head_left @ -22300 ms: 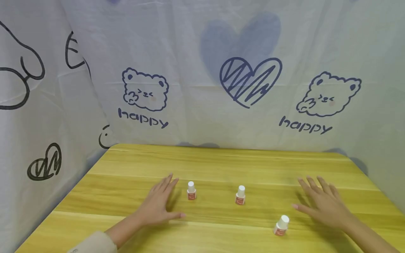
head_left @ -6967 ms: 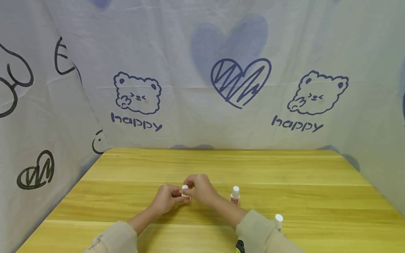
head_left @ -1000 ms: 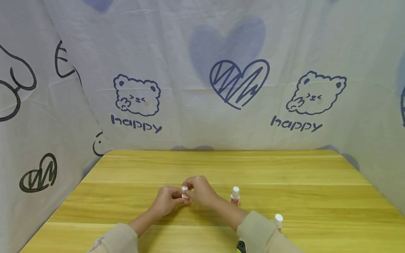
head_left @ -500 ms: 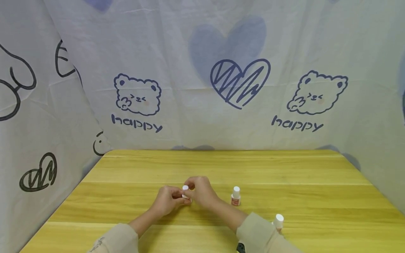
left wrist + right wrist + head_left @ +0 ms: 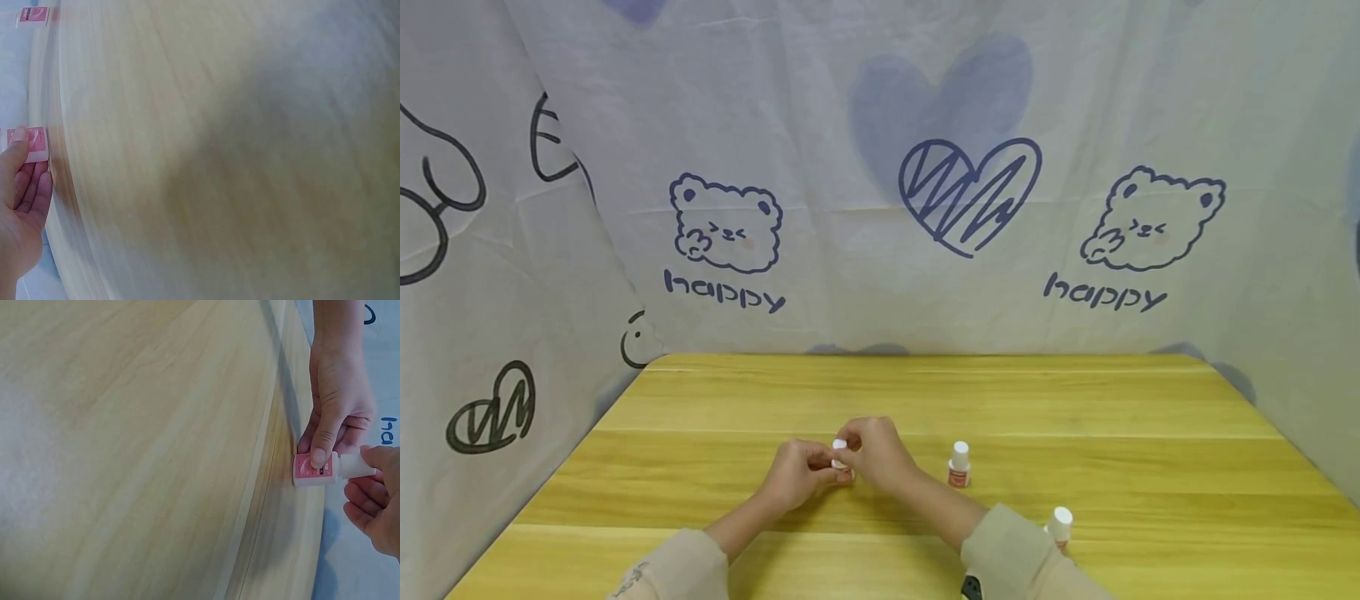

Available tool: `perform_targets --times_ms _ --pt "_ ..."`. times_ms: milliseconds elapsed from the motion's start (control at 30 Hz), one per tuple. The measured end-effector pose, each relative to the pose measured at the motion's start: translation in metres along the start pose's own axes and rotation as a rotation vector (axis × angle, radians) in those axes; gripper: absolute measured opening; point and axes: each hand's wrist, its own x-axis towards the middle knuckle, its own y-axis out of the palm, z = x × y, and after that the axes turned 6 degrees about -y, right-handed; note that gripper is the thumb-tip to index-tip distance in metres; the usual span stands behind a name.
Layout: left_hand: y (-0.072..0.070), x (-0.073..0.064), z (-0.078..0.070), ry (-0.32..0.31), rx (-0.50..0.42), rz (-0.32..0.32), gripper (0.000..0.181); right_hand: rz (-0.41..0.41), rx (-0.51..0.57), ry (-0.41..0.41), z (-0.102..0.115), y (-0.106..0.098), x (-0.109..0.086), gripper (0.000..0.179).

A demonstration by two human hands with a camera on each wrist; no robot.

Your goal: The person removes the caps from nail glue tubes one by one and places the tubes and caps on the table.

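A small white bottle with a pink label stands between both hands, left of centre on the table. My left hand grips its body, thumb across the label. From the other side my right hand pinches its white cap between thumb and fingers. In the right wrist view the cap sits in line with the bottle's neck. Fingers cover most of the bottle in the head view. A matching bottle stands upright right of my right hand. Another such bottle is nearer, its lower part hidden by the right sleeve.
The wood-grain table reaches back to a pale cloth printed with hearts and bears. More of this cloth hangs at the left side. My right forearm and sleeve cross the table's front, close to the nearest bottle.
Both hands lay spread apart on the table 22 seconds ago. By seven seconds ago they were on the left bottle and its cap; over the last second their hold looks almost the same.
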Motion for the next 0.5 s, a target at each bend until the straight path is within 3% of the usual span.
perform_targets --times_ms 500 --pt "-0.0006 -0.0001 -0.0034 -0.025 -0.017 0.002 0.020 0.091 -0.001 -0.030 0.0017 -0.0068 0.0010 0.008"
